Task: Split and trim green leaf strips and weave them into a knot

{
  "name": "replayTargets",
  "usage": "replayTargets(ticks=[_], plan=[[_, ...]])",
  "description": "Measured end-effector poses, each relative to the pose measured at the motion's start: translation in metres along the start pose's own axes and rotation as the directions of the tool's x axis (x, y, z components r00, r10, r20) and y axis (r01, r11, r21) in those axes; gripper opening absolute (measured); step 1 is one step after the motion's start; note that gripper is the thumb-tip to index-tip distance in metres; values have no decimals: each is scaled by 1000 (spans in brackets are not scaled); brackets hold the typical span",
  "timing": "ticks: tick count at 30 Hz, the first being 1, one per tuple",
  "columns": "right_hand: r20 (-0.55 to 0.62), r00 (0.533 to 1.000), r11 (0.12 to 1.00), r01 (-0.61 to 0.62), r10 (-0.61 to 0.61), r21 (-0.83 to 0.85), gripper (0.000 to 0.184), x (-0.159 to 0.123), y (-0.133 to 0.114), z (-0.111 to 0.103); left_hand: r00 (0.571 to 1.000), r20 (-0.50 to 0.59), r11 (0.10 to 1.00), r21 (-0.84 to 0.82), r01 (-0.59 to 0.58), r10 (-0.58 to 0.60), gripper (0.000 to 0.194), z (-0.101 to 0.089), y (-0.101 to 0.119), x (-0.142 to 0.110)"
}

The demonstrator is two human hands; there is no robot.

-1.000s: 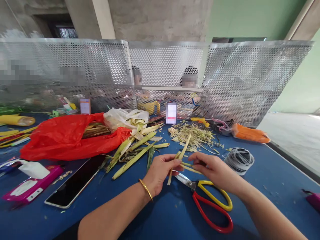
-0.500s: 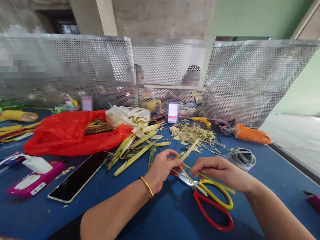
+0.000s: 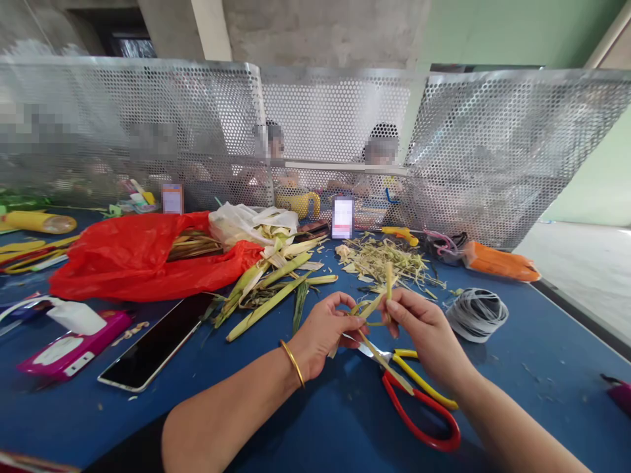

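head: left hand (image 3: 323, 332), right hand (image 3: 428, 332) on leaf strips (image 3: 373, 306)

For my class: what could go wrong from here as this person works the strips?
The thin plant strips held between the left hand and right hand might split if pulled hard. One long end crosses the scissors in view and could snag. The left hand appears close to the scissors, so a nick is possible.

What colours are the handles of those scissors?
One red handle, one yellow handle; best seen in the head view.
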State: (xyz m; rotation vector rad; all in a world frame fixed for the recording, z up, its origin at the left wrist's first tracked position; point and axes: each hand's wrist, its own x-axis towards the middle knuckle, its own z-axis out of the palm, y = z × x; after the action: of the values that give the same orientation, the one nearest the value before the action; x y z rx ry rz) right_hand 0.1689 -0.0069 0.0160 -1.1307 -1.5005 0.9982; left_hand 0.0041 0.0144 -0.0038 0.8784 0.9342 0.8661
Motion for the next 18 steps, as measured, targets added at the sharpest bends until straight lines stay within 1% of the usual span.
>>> replayTargets(ticks=[2,5,7,9,13,16,18], plan=[[83,996,995,-15,23,-102,31,0,-3,-2,1000,-6,1000,-9,0,0,32,0,0,1],[177,983,966,8,39,-260,30,0,-4,-6,1000,-18,1000,-10,-6,6,29,0,0,0],[225,973,952,21,51,-305,29,0,-2,-9,1000,-22,1000,-7,-5,4,27,1,-1,0],[250,966,953,14,65,-302,27,0,0,-10,1000,-29,1000,-10,0,0,26,1,-2,0],[264,961,969,-14,81,-247,27,1,1,-10,999,-50,1000,-12,10,-10,22,1,-1,1],[205,974,970,-42,92,-239,36,1,1,-7,998,-60,1000,-2,15,-15,22,0,1,2],[172,981,974,-50,89,-222,39,1,1,-5,998,-60,1000,3,22,-22,22,1,2,1]])
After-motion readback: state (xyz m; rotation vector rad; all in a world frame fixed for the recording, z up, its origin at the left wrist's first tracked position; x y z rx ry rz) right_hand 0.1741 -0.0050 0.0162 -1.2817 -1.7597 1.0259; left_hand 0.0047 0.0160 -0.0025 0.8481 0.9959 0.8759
